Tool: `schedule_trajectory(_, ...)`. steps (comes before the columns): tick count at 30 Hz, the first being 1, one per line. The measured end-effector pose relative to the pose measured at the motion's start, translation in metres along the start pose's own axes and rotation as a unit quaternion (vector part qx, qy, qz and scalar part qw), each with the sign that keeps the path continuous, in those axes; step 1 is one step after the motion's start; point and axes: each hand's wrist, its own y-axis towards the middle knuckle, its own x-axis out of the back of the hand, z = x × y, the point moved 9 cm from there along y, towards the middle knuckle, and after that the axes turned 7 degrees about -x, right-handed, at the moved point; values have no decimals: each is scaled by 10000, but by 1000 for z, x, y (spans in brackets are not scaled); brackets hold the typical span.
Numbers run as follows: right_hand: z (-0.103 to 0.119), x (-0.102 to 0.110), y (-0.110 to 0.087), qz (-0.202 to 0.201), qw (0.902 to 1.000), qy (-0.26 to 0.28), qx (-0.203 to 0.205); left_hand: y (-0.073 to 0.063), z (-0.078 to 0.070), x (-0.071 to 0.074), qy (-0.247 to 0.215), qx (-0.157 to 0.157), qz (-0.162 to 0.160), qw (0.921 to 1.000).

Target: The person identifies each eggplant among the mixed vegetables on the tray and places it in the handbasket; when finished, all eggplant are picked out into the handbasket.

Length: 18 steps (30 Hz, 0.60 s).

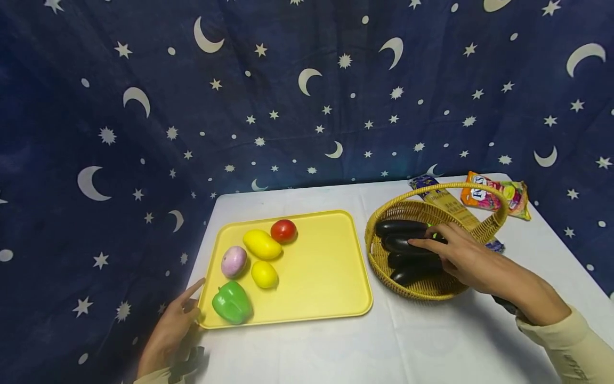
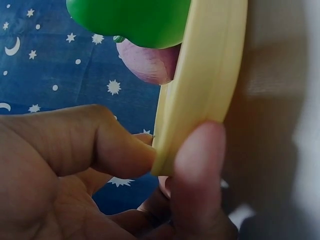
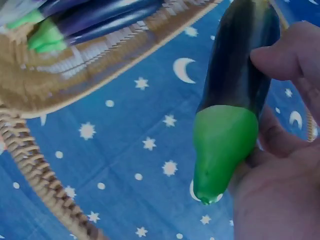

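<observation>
My right hand (image 1: 462,256) grips a dark purple eggplant (image 3: 239,65) by its sides, thumb across the skin. The green stem end of this eggplant points back toward the wrist in the right wrist view. Around it is the round wicker basket (image 1: 376,266), in which more eggplants (image 1: 400,228) lie. At the near left corner of a yellow tray (image 1: 316,266), my left hand (image 1: 170,328) pinches the rim between thumb and finger, as the left wrist view shows. Closest to that hand on the tray is a green bell pepper (image 1: 232,303).
A purple onion-like vegetable (image 1: 234,262), a yellow mango (image 1: 261,244), a lemon (image 1: 264,274) and a tomato (image 1: 284,231) sit on the tray's left half. The basket's handle (image 1: 431,186) arches over it. Behind stand a colourful snack bag (image 1: 515,197) and a long yellow-blue packet (image 1: 451,205).
</observation>
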Motion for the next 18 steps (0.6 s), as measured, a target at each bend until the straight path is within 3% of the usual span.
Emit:
schedule_trajectory(7, -21, -13, 6, 131, 9993, -290, 193, 2, -3, -2, 11, -31, -5, 10000)
schedule_trajectory(18, -33, -27, 27, 992, 9923, -731, -108, -2, -5, 1, 48, -41, -30, 10000)
